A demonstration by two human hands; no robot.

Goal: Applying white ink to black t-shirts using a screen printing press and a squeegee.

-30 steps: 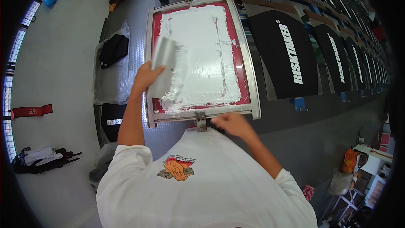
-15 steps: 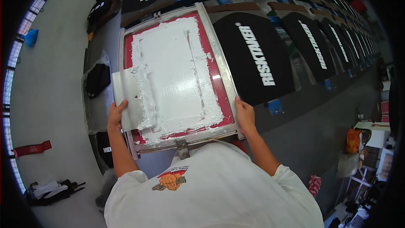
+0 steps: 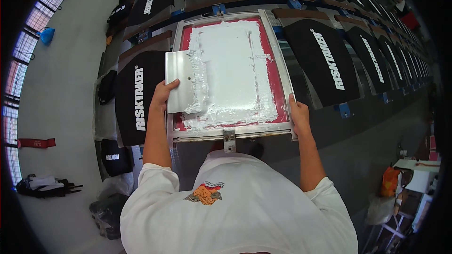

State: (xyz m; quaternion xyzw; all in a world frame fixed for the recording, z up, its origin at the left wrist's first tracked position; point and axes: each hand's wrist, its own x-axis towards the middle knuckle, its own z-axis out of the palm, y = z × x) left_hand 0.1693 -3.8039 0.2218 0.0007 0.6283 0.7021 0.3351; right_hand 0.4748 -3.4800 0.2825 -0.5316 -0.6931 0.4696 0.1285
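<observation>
A metal-framed printing screen point(image 3: 280, 66) with a red mesh border lies flat in front of me, its middle smeared with thick white ink point(image 3: 230, 70). My left hand point(image 3: 162, 94) grips a wide metal squeegee point(image 3: 181, 82) at the screen's left edge; its blade is coated in white ink. My right hand point(image 3: 298, 115) clasps the frame's lower right corner. A small metal bracket point(image 3: 229, 140) sticks out from the frame's near rail.
Black garments with white lettering lie on boards either side: one at the left point(image 3: 136, 94), one at the right point(image 3: 325, 66), more in a row running back right. Dark bundles point(image 3: 113, 157) sit on the grey floor at left. An orange bag point(image 3: 390, 181) stands lower right.
The screen has shifted along the row, from one black garment toward another. My right hand moved from the frame's near rail to its right corner. The squeegee now rests lower, at the left edge.
</observation>
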